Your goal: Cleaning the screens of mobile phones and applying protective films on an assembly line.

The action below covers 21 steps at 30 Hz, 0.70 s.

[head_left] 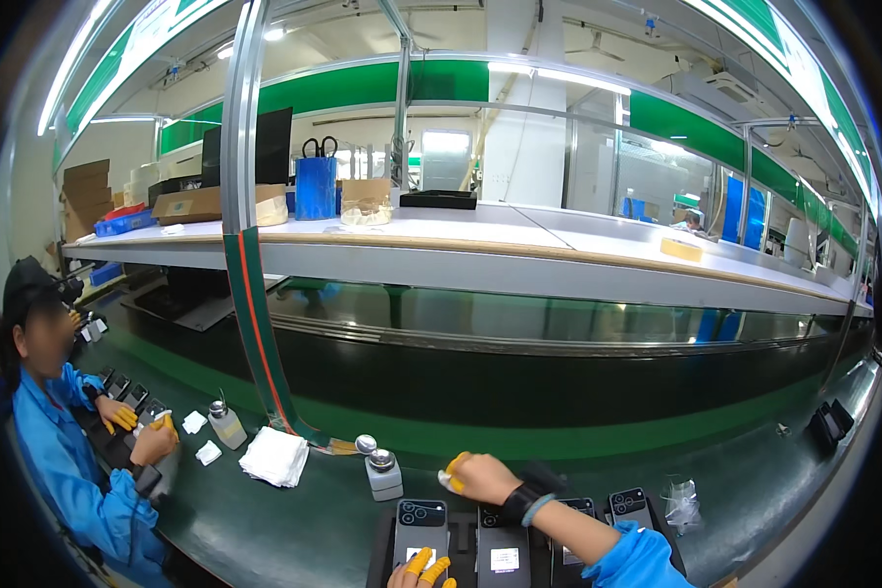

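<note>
My left hand (418,574), in yellow finger cots, rests with its fingers apart on the lower part of a grey smartphone (421,526) at the left of a black tray (381,549). My right hand (480,478) is raised over the tray's far edge, its cot-covered fingers closed on a small white wipe (447,480). Several grey phones lie camera side up in the tray; a second phone (503,537) bears a white label. My right forearm partly covers the phones farther right. Just beyond the tray stands a dispenser bottle (384,476) with a metal top.
A stack of white wipes (274,458) and another bottle (226,425) are to the left. There a co-worker in blue sleeves (98,510) handles phones. A clear plastic bag (682,505) lies right of the tray. A metal post (250,294) rises beside a raised shelf (461,235).
</note>
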Available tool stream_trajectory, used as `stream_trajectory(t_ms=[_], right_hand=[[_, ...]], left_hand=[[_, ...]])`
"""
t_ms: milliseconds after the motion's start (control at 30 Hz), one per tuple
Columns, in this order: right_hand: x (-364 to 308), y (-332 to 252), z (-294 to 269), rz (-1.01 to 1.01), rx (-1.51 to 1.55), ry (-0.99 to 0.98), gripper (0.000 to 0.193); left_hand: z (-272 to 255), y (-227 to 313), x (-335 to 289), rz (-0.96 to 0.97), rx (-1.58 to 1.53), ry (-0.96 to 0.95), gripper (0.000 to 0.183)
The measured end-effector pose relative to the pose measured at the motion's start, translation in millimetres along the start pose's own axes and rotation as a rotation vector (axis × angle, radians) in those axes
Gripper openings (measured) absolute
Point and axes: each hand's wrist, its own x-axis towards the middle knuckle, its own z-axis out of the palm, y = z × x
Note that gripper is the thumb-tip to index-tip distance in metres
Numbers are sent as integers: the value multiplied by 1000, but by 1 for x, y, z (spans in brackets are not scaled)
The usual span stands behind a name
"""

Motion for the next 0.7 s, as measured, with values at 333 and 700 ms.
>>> stream_trajectory(t_ms=[333,700], right_hand=[[-110,-53,-56,321,1665,-197,32],[-152,-112,-81,317,2219,-148,51]], left_hand=[[-14,41,22,-448,-856,152,32],[-16,65,12,-545,-874,261,20]])
